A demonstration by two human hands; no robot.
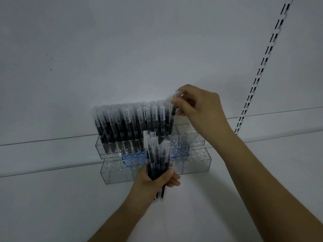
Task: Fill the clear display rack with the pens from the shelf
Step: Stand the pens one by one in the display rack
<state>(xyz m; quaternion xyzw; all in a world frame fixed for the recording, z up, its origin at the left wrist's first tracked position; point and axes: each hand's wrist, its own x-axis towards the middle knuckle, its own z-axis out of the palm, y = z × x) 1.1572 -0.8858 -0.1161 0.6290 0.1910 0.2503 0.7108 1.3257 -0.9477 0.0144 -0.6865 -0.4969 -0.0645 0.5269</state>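
Note:
A clear two-tier display rack (196, 164) stands on a white shelf against the wall. Several dark pens with frosted caps (129, 119) stand upright in the left and middle of its upper tier. My right hand (197, 105) pinches one pen (173, 112) near its cap, with the pen's lower end at the holes just right of the filled rows. My left hand (157, 179) grips a bundle of several pens (157, 154) upright in front of the rack's lower tier.
The rack's right end (190, 135) and its lower tier show open round holes. A blue label (133, 158) shows through the clear plastic. A slotted metal upright (258, 74) runs up the wall on the right. White shelf surface (52, 198) lies around the rack.

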